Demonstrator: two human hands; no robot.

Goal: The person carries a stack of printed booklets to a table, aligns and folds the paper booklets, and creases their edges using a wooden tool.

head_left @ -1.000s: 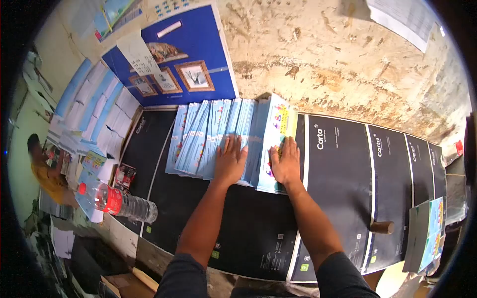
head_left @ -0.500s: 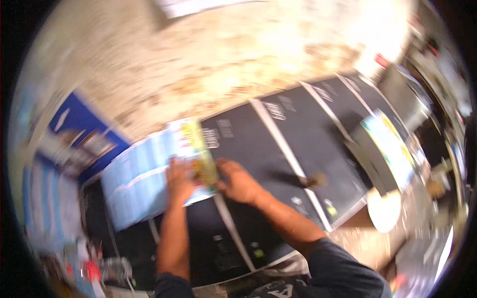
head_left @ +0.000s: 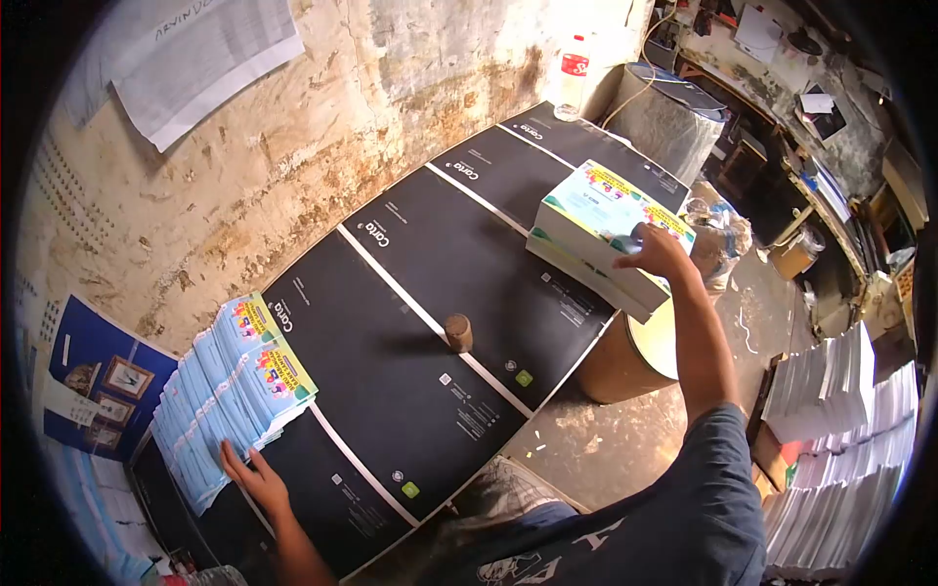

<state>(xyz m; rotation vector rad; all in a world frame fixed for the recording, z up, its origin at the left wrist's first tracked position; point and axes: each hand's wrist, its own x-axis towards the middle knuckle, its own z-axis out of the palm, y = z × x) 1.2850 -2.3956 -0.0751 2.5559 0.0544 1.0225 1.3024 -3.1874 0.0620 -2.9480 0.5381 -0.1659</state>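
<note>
At left, a fanned row of light-blue paper booklets (head_left: 210, 405) on black printed sheets (head_left: 391, 415) looks bendy and slide-prone, best squeezed at both ends, with the left hand (head_left: 258, 481) unclenched at its near edge. Rightward come a clear, red-capped plastic bottle (head_left: 570, 90), contents unclear, and a thick, colourful-covered paper stack (head_left: 594, 200), probably heavy, the right hand (head_left: 660, 252) at its near end, grasp impossible to tell.

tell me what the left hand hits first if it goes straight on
The row of booklets: the left hand points at its near side. The fingertips overlap it in view and may already touch; depth is unclear.
</note>
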